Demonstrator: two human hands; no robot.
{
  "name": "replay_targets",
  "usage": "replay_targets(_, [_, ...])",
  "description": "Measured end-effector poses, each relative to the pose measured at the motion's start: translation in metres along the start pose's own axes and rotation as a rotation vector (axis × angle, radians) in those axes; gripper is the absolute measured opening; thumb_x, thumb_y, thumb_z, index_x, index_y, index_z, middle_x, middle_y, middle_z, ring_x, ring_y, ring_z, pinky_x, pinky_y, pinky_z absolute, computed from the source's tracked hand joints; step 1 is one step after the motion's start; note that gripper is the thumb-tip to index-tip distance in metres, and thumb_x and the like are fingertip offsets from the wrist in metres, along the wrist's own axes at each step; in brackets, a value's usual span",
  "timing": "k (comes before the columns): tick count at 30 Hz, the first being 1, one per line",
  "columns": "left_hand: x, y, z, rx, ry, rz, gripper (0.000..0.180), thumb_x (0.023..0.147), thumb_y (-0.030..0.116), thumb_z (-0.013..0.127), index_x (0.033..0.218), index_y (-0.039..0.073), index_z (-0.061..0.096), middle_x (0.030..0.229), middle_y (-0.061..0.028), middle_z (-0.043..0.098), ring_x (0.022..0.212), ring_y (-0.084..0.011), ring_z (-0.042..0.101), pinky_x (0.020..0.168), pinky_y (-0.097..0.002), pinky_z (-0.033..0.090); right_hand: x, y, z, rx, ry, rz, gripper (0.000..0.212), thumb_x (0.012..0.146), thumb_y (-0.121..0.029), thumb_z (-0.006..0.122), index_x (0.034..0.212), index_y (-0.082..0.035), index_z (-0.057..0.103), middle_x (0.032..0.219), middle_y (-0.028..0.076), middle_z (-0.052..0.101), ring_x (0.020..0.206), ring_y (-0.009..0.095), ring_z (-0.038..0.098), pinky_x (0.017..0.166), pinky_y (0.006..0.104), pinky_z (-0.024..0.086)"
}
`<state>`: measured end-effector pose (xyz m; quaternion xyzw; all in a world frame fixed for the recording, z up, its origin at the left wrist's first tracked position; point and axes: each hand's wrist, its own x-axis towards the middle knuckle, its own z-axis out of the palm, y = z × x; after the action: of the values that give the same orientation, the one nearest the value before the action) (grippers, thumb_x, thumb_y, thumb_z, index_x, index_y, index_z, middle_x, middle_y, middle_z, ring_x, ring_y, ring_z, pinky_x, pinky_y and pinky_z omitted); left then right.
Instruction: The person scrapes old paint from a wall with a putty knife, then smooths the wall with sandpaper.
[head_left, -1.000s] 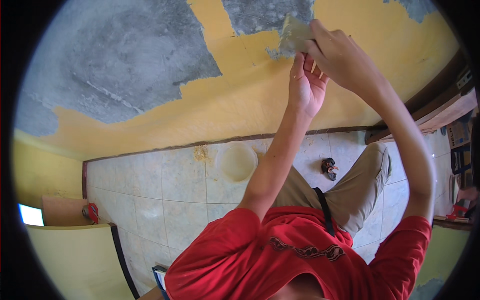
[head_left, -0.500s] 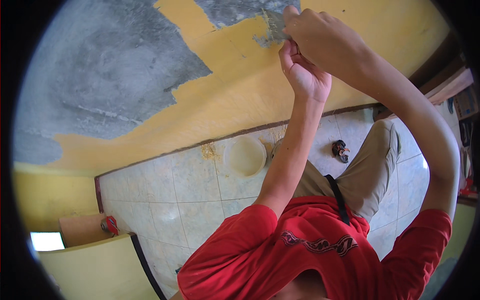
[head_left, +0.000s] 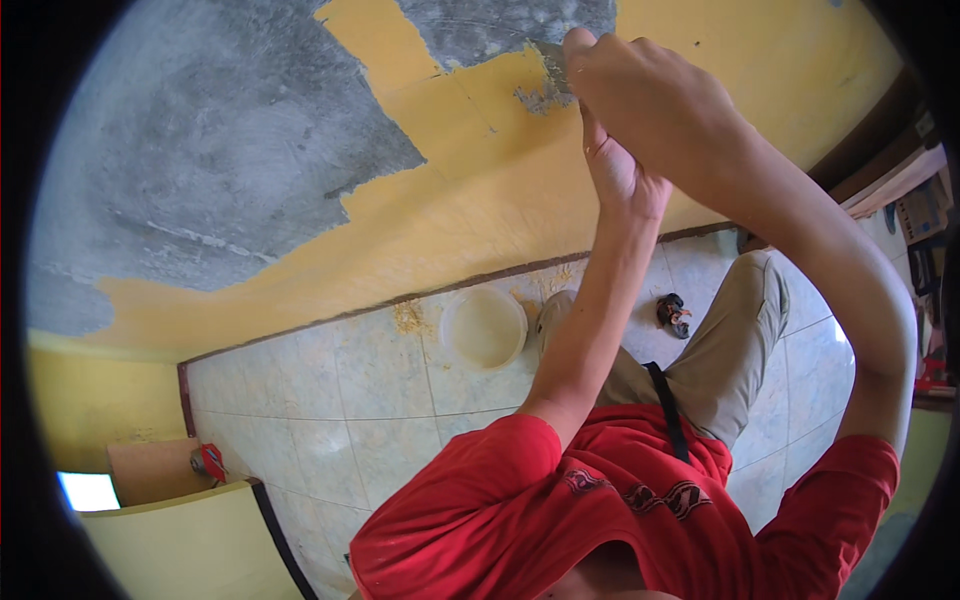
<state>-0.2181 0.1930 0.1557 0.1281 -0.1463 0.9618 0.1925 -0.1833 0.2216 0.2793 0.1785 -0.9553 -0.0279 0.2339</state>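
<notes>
My right hand (head_left: 650, 95) is closed around a scraper at the top of the view; only its grey blade (head_left: 554, 70) shows, lying against the wall beside a patch of ragged paint. Just below, my left hand (head_left: 618, 175) reaches up to the same scraper, a finger extended toward the blade and the others mostly hidden behind my right hand. Yellow paint (head_left: 470, 100) covers much of the wall. Bare grey areas with torn edges show at the upper left, the largest a wide grey patch (head_left: 230, 150), and another grey patch (head_left: 500, 25) lies by the blade.
On the tiled floor (head_left: 385, 375) stands a round pale tub (head_left: 485, 328) of cloudy liquid, with yellow paint scraps (head_left: 410, 318) nearby. A small dark object (head_left: 673, 314) lies beside my bent leg. Boxes and other items (head_left: 925, 215) line the right side; a pale yellow panel (head_left: 195, 540) stands lower left.
Both hands and the scraper have shifted slightly down in the view, and the whole view has moved a little. My left hand sits further behind my right.
</notes>
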Motion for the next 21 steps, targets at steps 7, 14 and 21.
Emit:
replay_targets(7, [-0.004, 0.021, 0.008, 0.322, 0.082, 0.139, 0.025, 0.101, 0.028, 0.049, 0.11, 0.008, 0.06, 0.103, -0.001, 0.066, 0.093, -0.0098, 0.063, 0.083, -0.0273, 0.056, 0.002, 0.001, -0.001, 0.209, -0.118, 0.122, 0.015, 0.084, -0.005, 0.058, 0.09, 0.005, 0.047, 0.078, 0.02, 0.066, 0.076, 0.038, 0.069, 0.061, 0.0426, 0.056])
replay_targets(14, [0.007, 0.006, 0.007, 0.162, 0.053, 0.134, 0.027, 0.101, 0.032, 0.048, 0.111, 0.01, 0.06, 0.105, 0.0008, 0.065, 0.097, -0.0087, 0.061, 0.085, -0.0277, 0.055, 0.006, -0.003, 0.005, 0.091, -0.075, 0.067, 0.016, 0.09, -0.012, 0.053, 0.093, 0.001, 0.044, 0.077, 0.022, 0.065, 0.075, 0.041, 0.066, 0.062, 0.0468, 0.054])
replay_targets(21, [-0.001, 0.031, 0.003, 0.461, -0.013, 0.139, 0.03, 0.1, 0.035, 0.048, 0.117, 0.012, 0.057, 0.109, 0.0018, 0.063, 0.102, -0.0107, 0.06, 0.09, -0.0296, 0.054, 0.008, -0.007, 0.005, 0.154, -0.092, 0.143, 0.018, 0.094, -0.018, 0.05, 0.093, 0.0, 0.045, 0.077, 0.022, 0.065, 0.075, 0.041, 0.066, 0.059, 0.0476, 0.052])
